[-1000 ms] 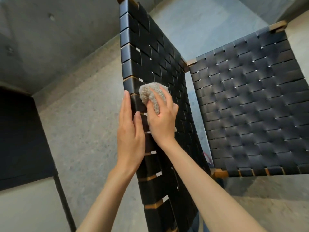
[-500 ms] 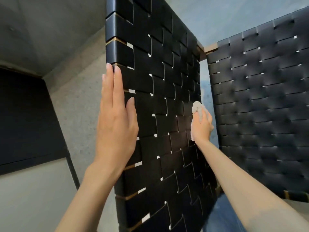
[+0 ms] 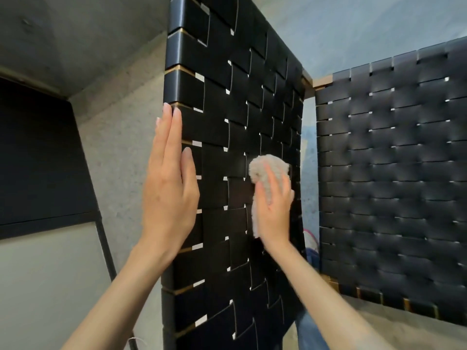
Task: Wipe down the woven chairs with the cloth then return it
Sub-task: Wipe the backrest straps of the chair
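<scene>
Your left hand (image 3: 169,193) lies flat on the left edge of the near woven chair panel (image 3: 227,97), fingers straight and pressed together, thumb alongside. Your right hand (image 3: 274,210), slightly blurred, presses the pale fluffy cloth (image 3: 265,168) against the middle of the same panel, fingers laid close together over it. The cloth bunches out above the fingertips and along the palm's left side. A second woven panel (image 3: 391,173) stands farther right, across a narrow gap.

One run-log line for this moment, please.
step: wipe | right hand: presses cloth on near woven chair | left hand: flat against its edge
</scene>
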### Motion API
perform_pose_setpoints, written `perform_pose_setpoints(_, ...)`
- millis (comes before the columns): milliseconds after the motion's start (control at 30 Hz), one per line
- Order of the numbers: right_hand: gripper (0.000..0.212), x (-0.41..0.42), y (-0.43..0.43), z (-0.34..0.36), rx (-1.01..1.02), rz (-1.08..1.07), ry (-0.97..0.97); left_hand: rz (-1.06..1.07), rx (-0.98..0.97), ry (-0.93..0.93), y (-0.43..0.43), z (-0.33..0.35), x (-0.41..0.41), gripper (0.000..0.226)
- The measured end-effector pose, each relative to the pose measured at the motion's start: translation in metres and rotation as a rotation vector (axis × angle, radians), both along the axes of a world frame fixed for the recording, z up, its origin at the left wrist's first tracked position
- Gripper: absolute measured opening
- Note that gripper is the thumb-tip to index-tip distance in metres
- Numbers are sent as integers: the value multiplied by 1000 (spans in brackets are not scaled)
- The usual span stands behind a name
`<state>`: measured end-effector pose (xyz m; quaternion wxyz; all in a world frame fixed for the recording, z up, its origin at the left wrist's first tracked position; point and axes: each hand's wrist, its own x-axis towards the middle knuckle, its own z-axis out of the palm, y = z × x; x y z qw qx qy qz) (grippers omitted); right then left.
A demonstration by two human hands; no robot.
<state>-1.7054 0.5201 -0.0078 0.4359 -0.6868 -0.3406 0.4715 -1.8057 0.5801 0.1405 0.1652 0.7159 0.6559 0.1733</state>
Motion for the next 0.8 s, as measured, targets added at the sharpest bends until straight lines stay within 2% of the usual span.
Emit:
perform_pose_setpoints(167,45,-38,42,74,337,69,-75,46,-11,-178,6,5,-5,46)
perform_pose_setpoints(267,44,-42,86,94,372,23,-134,83,50,-185,19,10,-9,43)
perform_pose_setpoints(367,42,-42,109,93,401,-63,-190,41,42,-107,35,11,-7,45)
perform_pose_setpoints(567,42,-38,109,57,371,-151,-245,-111,-53,98,60,8,3,57)
perform_pose_setpoints(667,44,-19,108,20,223,-143,-198,-124,-32,170,63,5,7,60)
perform_pose_setpoints(800,48,21,101,-46,42,-148,-122,-111,6,155,63,-1,10,59)
